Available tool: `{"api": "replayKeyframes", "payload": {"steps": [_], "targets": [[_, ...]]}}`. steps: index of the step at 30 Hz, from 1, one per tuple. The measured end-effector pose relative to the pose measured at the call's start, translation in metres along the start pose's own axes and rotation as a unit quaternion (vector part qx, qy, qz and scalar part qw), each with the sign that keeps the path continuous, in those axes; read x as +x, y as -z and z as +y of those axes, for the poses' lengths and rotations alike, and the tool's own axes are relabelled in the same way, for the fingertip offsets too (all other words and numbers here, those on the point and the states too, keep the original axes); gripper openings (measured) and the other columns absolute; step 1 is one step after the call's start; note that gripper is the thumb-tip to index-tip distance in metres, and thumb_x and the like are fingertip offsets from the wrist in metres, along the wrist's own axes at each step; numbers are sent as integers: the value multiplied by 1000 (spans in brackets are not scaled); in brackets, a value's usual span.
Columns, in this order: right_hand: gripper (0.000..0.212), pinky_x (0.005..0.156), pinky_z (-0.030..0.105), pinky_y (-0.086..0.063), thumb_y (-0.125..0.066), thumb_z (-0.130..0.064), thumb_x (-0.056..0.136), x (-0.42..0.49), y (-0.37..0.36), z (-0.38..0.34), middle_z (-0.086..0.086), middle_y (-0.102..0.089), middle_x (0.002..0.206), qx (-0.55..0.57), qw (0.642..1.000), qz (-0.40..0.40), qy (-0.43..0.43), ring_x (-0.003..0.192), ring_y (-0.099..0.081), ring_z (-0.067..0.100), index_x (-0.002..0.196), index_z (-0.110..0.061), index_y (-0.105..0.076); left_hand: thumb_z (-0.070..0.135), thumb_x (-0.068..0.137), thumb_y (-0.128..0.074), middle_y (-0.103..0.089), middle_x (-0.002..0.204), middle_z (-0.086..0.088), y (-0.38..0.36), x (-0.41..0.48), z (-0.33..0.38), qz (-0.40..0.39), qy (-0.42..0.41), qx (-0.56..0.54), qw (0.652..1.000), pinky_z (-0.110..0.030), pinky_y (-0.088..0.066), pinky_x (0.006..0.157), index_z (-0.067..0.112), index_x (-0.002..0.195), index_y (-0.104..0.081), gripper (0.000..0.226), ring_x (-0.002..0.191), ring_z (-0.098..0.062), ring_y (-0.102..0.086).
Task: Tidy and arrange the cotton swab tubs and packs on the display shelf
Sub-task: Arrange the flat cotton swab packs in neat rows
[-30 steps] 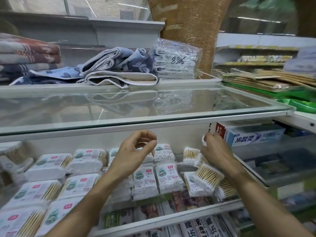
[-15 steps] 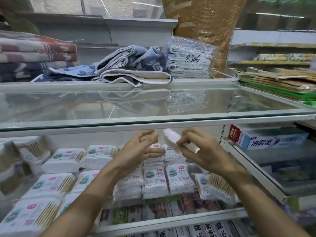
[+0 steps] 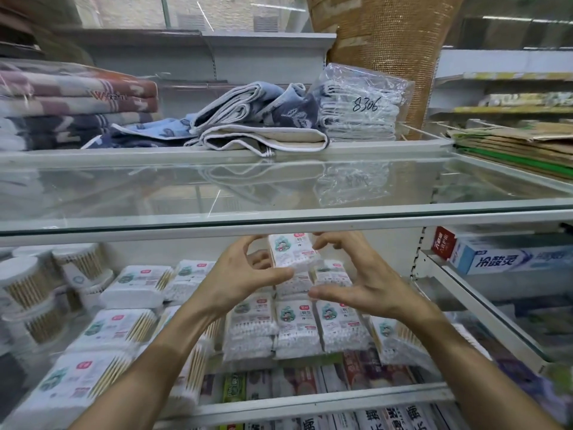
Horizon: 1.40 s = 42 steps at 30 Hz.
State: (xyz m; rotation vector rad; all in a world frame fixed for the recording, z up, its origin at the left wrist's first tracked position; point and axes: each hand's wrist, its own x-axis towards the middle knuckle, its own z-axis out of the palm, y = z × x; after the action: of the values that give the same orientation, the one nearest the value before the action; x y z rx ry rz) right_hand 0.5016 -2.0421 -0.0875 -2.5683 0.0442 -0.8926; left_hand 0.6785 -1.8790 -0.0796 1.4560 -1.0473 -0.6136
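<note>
Both hands reach under the glass shelf (image 3: pixel 279 212) into the middle shelf. Between them a small cotton swab pack (image 3: pixel 290 251) with a cartoon label stands upright, held up near the back. My left hand (image 3: pixel 242 274) grips its left side with thumb and fingers; my right hand (image 3: pixel 359 274) touches its top right corner, thumb spread below. Beneath lie rows of similar packs (image 3: pixel 297 330). Larger wooden-stick swab packs (image 3: pixel 117 330) lie to the left, and round swab tubs (image 3: pixel 28 283) stand stacked at the far left.
Folded towels (image 3: pixel 254 125) and a bagged stack marked 8306 (image 3: pixel 362 107) sit on the top shelf. Toothpaste boxes (image 3: pixel 508 259) fill the right-hand shelf beyond a glass divider (image 3: pixel 483 308). More boxed goods (image 3: pixel 310 386) line the front edge below.
My right hand came in from the right side with a swab pack; my left hand closed on it. The pack now stands upright between both hands, higher and centred.
</note>
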Motion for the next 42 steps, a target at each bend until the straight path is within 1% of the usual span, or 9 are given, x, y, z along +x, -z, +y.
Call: {"api": "replayKeyframes", "payload": {"steps": [4,10,13,16,29,33,36,39,42], "targets": [[80,98,0,-25,-74,-62,74,4,0,2,-45,-27,128,-10,998,-45,-35,126,-27,-20,136,-58,-25,-2,77,-80,-72,114,1,1,-4,1,-38,-35,39,998,-23,-55,91,23,134,-47,70,108,-10,-69],[78,103,13,-32,-76,-48,80,6,-3,10,-31,-37,132,-14,995,-82,-47,130,-33,-9,144,-42,-33,13,79,-82,-68,121,-2,4,-7,-2,-72,-54,126,988,-28,-57,87,25,136,-46,69,108,-10,-67],[74,106,23,-39,-74,-48,79,3,-4,12,-17,-44,135,4,988,-138,-72,128,-39,-6,143,-39,-38,47,75,-79,-56,132,10,8,-7,-8,-71,-68,303,948,-22,-51,94,32,136,-45,72,113,2,-57],[67,105,24,-39,-74,-45,80,-1,-11,12,-16,-44,134,-14,978,-192,-78,125,-38,-5,137,-37,-41,72,72,-67,-48,137,12,8,-10,-13,-95,-55,447,888,-36,-40,106,37,140,-41,80,125,-6,-42],[49,103,30,-32,-73,-58,78,-5,-21,11,-17,-43,130,-92,962,-243,-86,124,-30,4,118,-42,-50,76,72,-58,-42,118,23,1,-9,-24,-126,-72,552,821,-40,-27,108,45,103,-45,45,123,-8,-33],[52,109,33,-36,-62,-69,78,-4,2,14,-22,-45,135,-15,972,-177,-156,127,-38,-1,122,-42,-54,88,64,-50,-44,125,24,5,-4,-24,-128,-78,483,862,-40,-33,106,45,103,-48,57,123,-5,-36],[61,102,37,-47,-62,-66,81,-6,23,36,-9,-53,136,-105,958,-71,-258,113,-52,6,130,-31,-52,85,68,-50,-46,127,24,3,-1,-22,-52,-101,375,920,-36,-36,102,45,103,-51,53,124,-4,-40],[77,90,41,-51,-68,-71,73,-16,32,59,-1,-49,139,-203,899,-132,-366,99,-56,14,133,-28,-48,79,73,-50,-49,123,25,-5,3,-18,-5,-117,338,934,-33,-37,100,43,101,-53,46,121,-1,-43],[65,77,34,-55,-71,-62,77,-28,28,65,-2,-50,126,-194,867,-178,-422,88,-59,14,129,-32,-47,77,76,-50,-51,118,27,-13,6,-15,10,-134,310,941,-34,-41,100,42,98,-55,41,117,2,-47]]}}
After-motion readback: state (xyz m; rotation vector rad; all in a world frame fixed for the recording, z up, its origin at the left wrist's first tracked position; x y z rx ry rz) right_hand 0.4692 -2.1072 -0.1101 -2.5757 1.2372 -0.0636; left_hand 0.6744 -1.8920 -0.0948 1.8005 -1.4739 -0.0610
